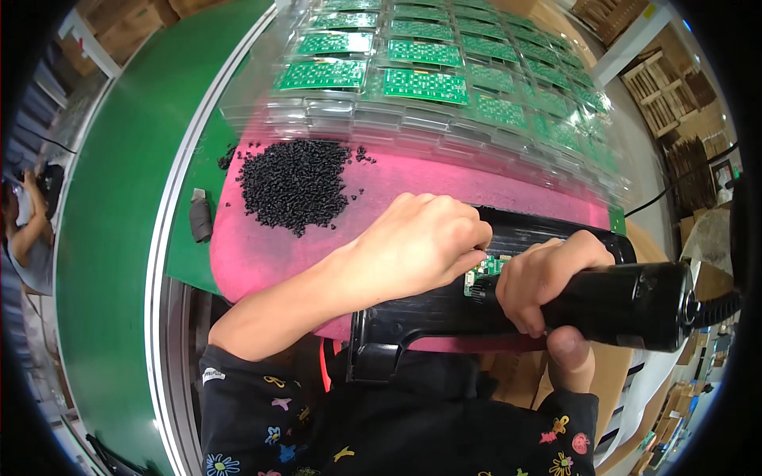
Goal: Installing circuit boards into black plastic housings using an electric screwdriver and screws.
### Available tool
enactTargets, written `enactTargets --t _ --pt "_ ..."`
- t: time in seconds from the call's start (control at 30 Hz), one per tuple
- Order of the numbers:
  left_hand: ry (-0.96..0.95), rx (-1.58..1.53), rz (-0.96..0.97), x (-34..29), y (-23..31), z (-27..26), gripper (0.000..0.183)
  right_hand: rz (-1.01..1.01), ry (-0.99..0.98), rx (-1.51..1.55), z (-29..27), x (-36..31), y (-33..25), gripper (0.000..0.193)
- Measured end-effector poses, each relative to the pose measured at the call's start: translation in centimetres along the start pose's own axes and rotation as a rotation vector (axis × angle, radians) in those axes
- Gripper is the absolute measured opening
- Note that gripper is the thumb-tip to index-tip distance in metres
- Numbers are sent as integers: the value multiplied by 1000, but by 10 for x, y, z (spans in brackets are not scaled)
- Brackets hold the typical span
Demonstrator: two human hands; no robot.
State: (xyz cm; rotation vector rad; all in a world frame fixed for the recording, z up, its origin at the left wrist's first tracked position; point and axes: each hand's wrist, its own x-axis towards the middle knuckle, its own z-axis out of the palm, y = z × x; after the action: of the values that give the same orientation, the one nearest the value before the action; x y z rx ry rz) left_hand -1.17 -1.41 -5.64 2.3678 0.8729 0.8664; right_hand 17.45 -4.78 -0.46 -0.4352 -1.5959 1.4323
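A black plastic housing [440,317] lies across the near side of the pink mat. Inside it sits a small green circuit board [474,284] with white connectors, partly covered by my hands. My right hand [544,278] is wrapped round a black cylindrical electric screwdriver [627,305], which lies nearly level with its cable end to the right; its tip is hidden. My left hand [432,238] is closed in a pinch over the board's left end. Whatever its fingertips hold, if anything, cannot be made out.
Small black screws [294,184] form a heap on the pink mat [397,170]. Clear plastic trays [444,119] of green circuit boards [425,86] are stacked behind. A dark wrapped object [201,218] lies left of the mat. Beyond the rail [171,190], another person [30,230] sits far left.
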Motion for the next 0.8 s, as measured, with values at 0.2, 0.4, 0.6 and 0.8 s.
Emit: enactTargets --t 0.2,0.4,0.6,0.8 --pt "-31 -11 5 2 2 2 14 1 -36 -7 -7 0 -6 40" --pt "-108 -19 -10 2 1 -1 14 10 5 -91 -10 -6 -10 42" --pt "-239 -17 61 2 0 2 15 -353 51 120 -20 -10 -23 39" --pt "-89 -311 161 6 3 0 15 -481 219 74 -14 -6 -28 36"
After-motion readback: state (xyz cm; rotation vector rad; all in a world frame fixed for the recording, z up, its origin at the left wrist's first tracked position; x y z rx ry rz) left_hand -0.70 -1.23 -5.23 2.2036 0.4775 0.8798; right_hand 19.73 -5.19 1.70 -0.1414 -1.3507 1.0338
